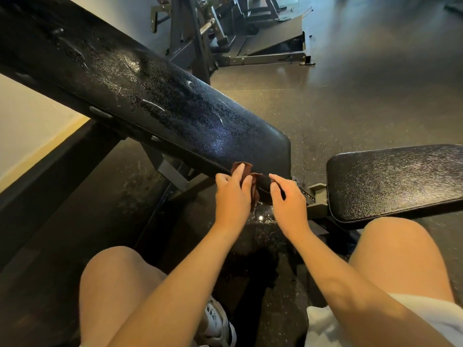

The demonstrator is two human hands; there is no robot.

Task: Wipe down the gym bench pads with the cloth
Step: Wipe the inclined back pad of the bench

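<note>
A long black back pad (155, 96) slopes from the upper left down to the centre, its textured surface wet and beaded with streaks. The black seat pad (395, 179) lies at the right, also speckled with droplets. A small brown cloth (253, 177) is bunched at the back pad's lower edge. My left hand (231, 196) grips the cloth with fingers curled round it. My right hand (288, 199) pinches the cloth's other end just to the right. Water drips from the cloth to a small shiny puddle (261, 216) on the floor below.
The bench's metal frame and hinge (314, 194) sit between the two pads. My bare knees flank the hands at the bottom. Another weight machine (225, 38) stands at the back. Dark speckled rubber floor (363, 91) stretches to the right; a pale wall (30, 126) is at the left.
</note>
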